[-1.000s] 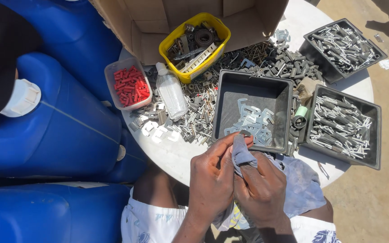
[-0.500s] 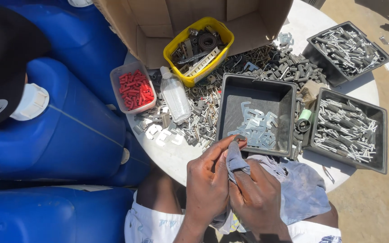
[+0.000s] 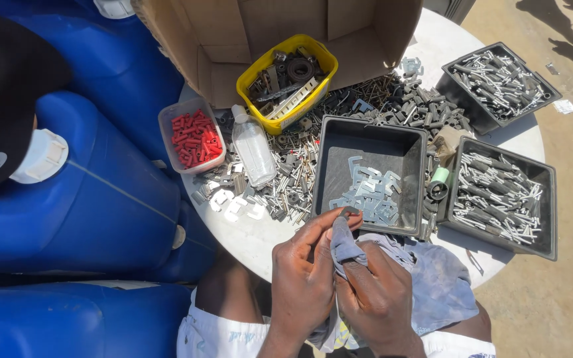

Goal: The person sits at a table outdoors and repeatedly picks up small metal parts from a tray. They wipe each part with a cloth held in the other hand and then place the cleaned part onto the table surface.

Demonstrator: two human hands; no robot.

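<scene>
Both hands at the bench [image 3: 253, 238] edge: left hand [image 3: 306, 278] pinches a small metal clip [image 3: 349, 213] by its rim, right hand [image 3: 376, 295] grips a blue-grey rag [image 3: 343, 244] bunched against it, likely wiping. Black tray [image 3: 329, 149] of matching clips sits just ahead, within reach.

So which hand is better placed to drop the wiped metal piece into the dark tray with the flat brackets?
Probably the left hand: its fingertips pinch the small metal piece right at the tray edge. The right hand is wrapped in the cloth.
</scene>
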